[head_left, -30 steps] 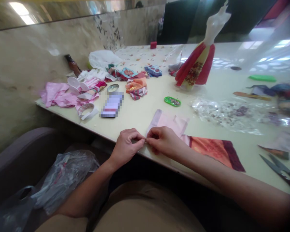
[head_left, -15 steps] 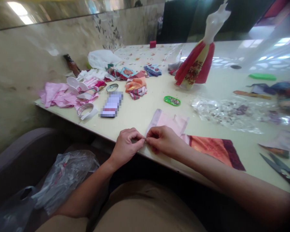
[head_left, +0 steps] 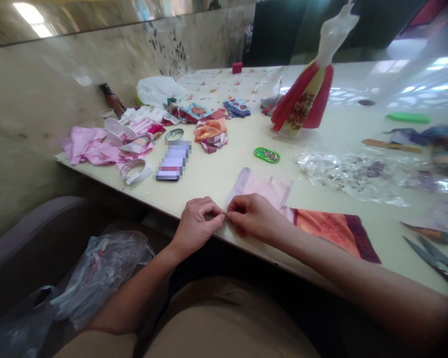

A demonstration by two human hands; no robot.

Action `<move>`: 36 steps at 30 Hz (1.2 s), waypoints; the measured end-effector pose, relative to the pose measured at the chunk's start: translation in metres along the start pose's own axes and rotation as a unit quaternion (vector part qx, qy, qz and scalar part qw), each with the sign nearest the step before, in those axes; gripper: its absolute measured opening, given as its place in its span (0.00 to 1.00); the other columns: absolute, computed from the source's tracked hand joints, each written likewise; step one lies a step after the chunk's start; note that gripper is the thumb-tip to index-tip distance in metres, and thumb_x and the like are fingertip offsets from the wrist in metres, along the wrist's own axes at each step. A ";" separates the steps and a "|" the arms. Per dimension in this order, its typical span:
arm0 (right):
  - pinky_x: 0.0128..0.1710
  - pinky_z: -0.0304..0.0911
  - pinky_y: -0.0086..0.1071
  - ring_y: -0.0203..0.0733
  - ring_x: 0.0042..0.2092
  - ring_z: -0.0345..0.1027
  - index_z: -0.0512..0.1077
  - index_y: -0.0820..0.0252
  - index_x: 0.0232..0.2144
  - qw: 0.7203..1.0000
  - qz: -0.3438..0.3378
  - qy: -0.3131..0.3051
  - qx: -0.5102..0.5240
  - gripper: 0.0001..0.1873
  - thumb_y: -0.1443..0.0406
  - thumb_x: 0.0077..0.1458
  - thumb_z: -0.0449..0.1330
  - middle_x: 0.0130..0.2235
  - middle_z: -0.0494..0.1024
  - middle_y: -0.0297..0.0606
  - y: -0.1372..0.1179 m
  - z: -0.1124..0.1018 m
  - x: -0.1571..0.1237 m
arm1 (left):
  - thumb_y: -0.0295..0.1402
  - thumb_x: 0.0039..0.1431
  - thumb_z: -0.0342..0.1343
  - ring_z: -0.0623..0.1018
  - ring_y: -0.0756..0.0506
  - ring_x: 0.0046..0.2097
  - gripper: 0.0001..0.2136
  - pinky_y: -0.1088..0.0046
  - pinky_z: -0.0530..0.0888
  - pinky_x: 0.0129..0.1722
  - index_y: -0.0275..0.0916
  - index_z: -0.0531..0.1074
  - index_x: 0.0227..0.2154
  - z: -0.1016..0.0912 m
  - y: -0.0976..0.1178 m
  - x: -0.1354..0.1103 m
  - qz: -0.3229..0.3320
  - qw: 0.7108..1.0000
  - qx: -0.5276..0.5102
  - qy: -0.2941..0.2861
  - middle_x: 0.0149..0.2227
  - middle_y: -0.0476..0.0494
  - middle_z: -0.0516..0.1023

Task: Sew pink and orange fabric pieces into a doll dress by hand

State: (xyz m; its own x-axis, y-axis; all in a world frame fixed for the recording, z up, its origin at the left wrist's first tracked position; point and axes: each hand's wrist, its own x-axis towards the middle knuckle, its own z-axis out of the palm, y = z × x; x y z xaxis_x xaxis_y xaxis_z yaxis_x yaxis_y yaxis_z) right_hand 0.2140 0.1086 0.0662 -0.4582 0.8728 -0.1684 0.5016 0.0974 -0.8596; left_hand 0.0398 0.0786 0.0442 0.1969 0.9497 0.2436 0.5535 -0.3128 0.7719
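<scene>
Left hand [head_left: 199,223] and right hand [head_left: 254,217] pinch a barely visible item [head_left: 226,215] beside pink fabric [head_left: 259,186] at the table's [head_left: 209,184] front edge; a slackened pinch could drop it.

A lamp's reflection [head_left: 32,14] is glaring white at the top left, and pale glare is washing across the far right of the surface [head_left: 406,89]. Soft shadows are gathering beneath my left hand [head_left: 197,223] and right hand [head_left: 254,216], and the lower corners are falling dim. The wide lens is bending the edges and softening the scissors [head_left: 433,261], while a phone [head_left: 173,160] is showing as blocky pixels.
</scene>
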 end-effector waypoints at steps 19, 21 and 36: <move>0.24 0.54 0.26 0.32 0.20 0.61 0.70 0.61 0.22 1.000 0.023 -0.018 0.009 0.10 0.77 0.48 0.53 0.16 0.70 0.28 -0.004 -0.001 -0.001 | 0.24 0.55 0.58 0.73 0.49 0.32 0.08 0.69 0.67 0.39 0.39 0.73 0.22 0.001 -0.001 0.000 0.008 1.000 0.012 0.003 0.27 0.50 0.76; 0.24 0.55 0.26 0.32 0.20 0.62 0.70 0.61 0.23 0.999 0.026 -0.022 0.010 0.10 0.76 0.49 0.53 0.16 0.70 0.28 -0.005 -0.002 -0.001 | 0.24 0.55 0.58 0.73 0.49 0.32 0.07 0.69 0.67 0.40 0.38 0.73 0.22 0.002 -0.002 0.000 0.010 1.000 0.013 0.004 0.27 0.50 0.75; 0.32 0.56 0.29 0.36 0.32 0.66 0.76 0.64 0.28 0.983 -0.070 -0.011 -0.168 0.10 0.75 0.53 0.56 0.30 0.77 0.36 0.008 -0.038 -0.005 | 0.26 0.57 0.54 0.72 0.47 0.36 0.06 0.69 0.67 0.39 0.38 0.69 0.25 -0.006 0.004 -0.003 -0.019 0.999 0.034 0.013 0.29 0.49 0.71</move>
State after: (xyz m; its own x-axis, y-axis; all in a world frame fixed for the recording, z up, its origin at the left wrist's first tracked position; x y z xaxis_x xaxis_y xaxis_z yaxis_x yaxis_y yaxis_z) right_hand 0.2479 0.1233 0.0782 -0.5548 0.8288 -0.0734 0.6442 0.3720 -0.6683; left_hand 0.0367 0.0745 0.0500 0.1535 0.9607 0.2312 0.6138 -0.2761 0.7396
